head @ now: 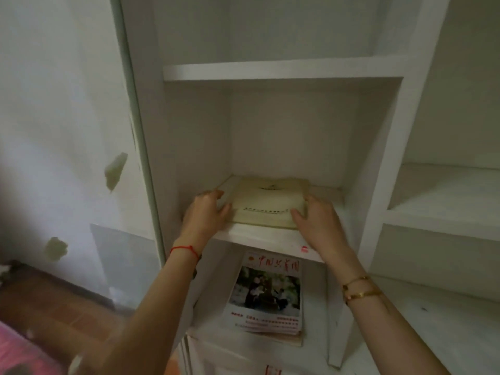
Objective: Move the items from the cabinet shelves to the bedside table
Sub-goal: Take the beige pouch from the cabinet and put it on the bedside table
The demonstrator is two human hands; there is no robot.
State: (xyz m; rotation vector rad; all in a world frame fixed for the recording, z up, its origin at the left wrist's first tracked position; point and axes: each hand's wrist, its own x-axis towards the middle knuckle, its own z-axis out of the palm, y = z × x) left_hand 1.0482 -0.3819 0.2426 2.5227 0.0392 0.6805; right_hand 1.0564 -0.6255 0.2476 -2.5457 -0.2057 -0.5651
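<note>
Head view: a white cabinet (270, 71) stands against a pale wall with peeling patches, wood floor at lower left. On the middle shelf (259, 236) lies a yellowed booklet (266, 203), flat, long axis running front to back, its writing too blurred to read. Left hand (207, 212) holds its left edge, right hand (315, 216) its right edge, fingers curled on. Below the hands, a magazine (267, 290) with red Chinese title characters.
</note>
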